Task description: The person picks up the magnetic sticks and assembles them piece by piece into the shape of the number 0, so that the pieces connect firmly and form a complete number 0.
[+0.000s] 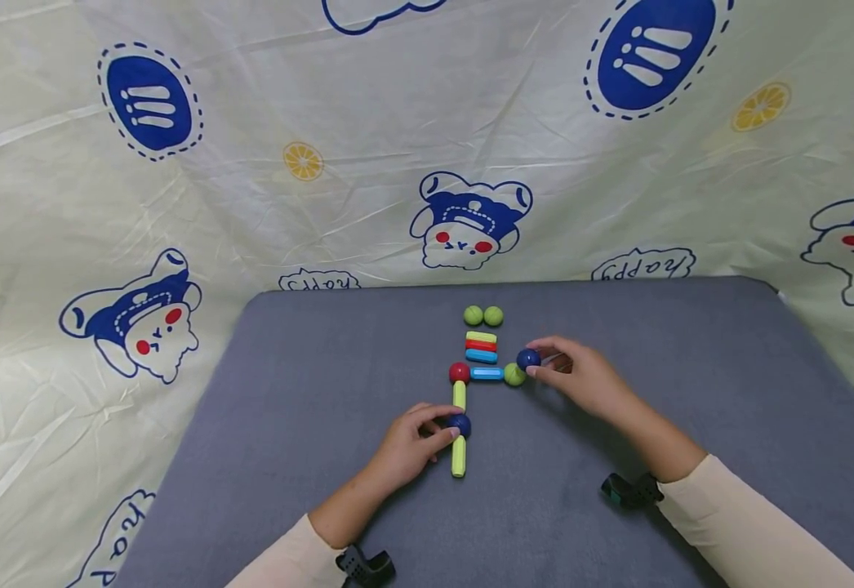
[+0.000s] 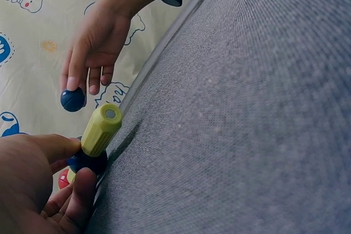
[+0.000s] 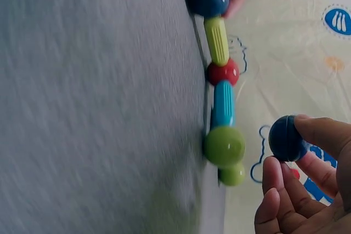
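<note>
While the grey table (image 1: 324, 367) carries the parts, the left hand (image 1: 411, 443) has thumb and fingers clamped on the L-shaped chain (image 1: 460, 395) at its middle navy ball (image 1: 463, 424); the right hand (image 1: 581, 379) pinches a loose navy ball (image 1: 527, 359) just off the green end ball (image 1: 513, 376). Chain sits around mid-table, nearer the far edge, one leg toward the near side. Risk: a sideways shove on the end could pop the blue link rod (image 1: 487, 374) loose, since no hand braces the blue leg. A slipped pinch could roll the held ball toward the right edge. Around: three rods (image 1: 482, 346) lie side by side just past that leg, tightening finger room; two green balls (image 1: 494, 316) sit nearer the far edge.
</note>
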Available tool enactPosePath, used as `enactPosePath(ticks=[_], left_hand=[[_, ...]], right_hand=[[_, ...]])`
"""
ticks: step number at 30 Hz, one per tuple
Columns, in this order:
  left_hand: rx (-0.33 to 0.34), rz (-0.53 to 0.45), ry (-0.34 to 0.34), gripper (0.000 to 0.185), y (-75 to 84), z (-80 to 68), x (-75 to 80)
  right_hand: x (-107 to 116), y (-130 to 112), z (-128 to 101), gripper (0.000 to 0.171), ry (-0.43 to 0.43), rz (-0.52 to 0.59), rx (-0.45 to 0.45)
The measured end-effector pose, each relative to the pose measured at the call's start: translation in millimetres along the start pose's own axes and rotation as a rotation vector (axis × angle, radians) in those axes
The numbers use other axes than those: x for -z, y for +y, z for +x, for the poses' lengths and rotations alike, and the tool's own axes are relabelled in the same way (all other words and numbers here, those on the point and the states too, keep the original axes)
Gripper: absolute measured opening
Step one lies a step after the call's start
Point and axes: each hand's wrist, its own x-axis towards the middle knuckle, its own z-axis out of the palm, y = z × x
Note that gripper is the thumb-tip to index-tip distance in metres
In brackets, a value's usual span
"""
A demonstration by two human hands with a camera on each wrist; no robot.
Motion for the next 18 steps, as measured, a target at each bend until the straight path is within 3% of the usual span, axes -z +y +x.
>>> enactPosePath(ticks=[9, 18], left_hand=[[0.01, 0.016, 0.01, 0.027, -0.1, 1.6, -1.6], [0.009, 0.018, 0.013, 0.027, 0.0, 1.8, -1.1]], right_hand=[[-19.9, -18.9, -24.3, 0.037, -0.02, 0.029, 0.033], [-43.3, -33.0, -47.7, 0.038, -0.141, 0.076, 0.204]])
